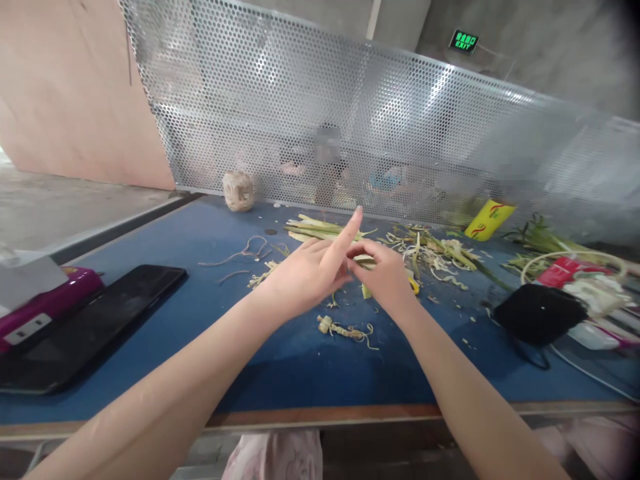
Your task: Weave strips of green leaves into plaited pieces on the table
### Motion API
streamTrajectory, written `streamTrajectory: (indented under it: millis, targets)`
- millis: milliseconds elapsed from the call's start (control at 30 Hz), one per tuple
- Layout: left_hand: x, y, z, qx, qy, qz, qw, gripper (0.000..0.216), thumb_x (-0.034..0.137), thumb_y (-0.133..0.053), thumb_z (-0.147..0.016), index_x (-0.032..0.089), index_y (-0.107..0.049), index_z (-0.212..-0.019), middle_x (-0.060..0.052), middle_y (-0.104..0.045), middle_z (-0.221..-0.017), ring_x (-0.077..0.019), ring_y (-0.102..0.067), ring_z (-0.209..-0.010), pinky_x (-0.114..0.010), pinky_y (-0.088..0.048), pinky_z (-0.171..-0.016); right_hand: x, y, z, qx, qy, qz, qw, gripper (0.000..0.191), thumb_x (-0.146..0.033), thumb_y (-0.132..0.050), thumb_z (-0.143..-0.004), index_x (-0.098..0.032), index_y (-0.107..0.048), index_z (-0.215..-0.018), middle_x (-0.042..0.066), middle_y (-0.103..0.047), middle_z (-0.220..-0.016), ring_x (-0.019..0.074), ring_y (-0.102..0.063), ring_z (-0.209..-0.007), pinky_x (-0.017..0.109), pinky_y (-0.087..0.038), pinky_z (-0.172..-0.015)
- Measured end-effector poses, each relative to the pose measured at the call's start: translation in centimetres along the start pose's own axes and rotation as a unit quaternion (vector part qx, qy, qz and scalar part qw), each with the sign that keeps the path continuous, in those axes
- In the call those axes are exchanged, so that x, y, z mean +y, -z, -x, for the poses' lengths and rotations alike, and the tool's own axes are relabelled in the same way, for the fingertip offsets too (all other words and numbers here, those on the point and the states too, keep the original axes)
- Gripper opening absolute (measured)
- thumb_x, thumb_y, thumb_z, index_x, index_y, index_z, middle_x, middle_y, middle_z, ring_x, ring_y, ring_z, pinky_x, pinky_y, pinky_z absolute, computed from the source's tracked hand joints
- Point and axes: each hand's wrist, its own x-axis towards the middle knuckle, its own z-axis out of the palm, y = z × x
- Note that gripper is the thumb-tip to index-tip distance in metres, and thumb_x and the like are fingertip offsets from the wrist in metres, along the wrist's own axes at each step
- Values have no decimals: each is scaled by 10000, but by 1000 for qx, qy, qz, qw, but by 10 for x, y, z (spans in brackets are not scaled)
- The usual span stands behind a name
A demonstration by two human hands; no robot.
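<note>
Both forearms extended over blue desk (150, 320), left hand (305, 273) index finger raised, right hand (385, 277) fingers pinching pale green leaf strip (365, 261) between hands, above desk, left-hand grip indeterminate

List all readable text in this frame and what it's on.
"EXIT": green lit sign on the back wall, top right; the characters above the word are too small to read.
Yellow packet by the mesh screen: red marks, not legible.
Red packet at right: print too blurred to read.
Magenta box at left: white label, nothing readable.
Nothing else carries text.
</note>
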Motion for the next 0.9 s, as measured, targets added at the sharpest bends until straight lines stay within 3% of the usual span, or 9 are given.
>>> streamTrajectory:
  millis: [133, 300, 500, 667, 900]
  targets:
    - [3, -2, 1, 2, -1, -75, 997, 810, 205, -500, -789, 124, 59, -1369, -75, -627, -957, -217, -518, -937, -345, -359, -820, 1, -1, -1, -8, -22, -36, 999, 67, -155, -545, -693, -200, -582, -725, -6, -634, -699, 130, -604, -664, 256, -477, -658]
    - [-5, -7, 2, 20, 17, -142, 990, 676, 131, -400, -834, 142, 5, -1375, -33, -639, -841, -189, -512, -872, -324, -313, -805, -2, 2, -5, -41, -59, -62, 995, 36, -183, -549, -710, -193, -569, -737, -13, -615, -689, 104, -588, -523, 243, -472, -543]
    - [-11, -9, 3, 31, 29, -134, 990, 671, 123, -403, -833, 138, -5, -1372, -24, -644, -854, -171, -530, -850, -301, -310, -779, -7, 2, -6, -87, -122, -121, 981, 33, -213, -564, -697, -188, -561, -718, -10, -613, -695, 116, -602, -486, 256, -478, -507]
    - [-11, -14, 5, 35, -3, -135, 990, 641, 106, -374, -842, 143, -18, -1373, -10, -650, -805, -149, -556, -790, -284, -337, -735, -4, 5, -1, -79, -168, -214, 959, 116, -262, -607, -676, -179, -563, -742, 8, -606, -722, 136, -615, -509, 277, -498, -522]
    - [-8, -12, 5, 83, -64, -142, 984, 581, 115, -394, -844, 134, -120, -1356, -2, -639, -735, -132, -567, -714, -272, -389, -673, -3, 3, -1, -58, -187, -229, 954, 102, -254, -604, -680, -177, -554, -726, -4, -600, -673, 128, -605, -491, 260, -485, -499]
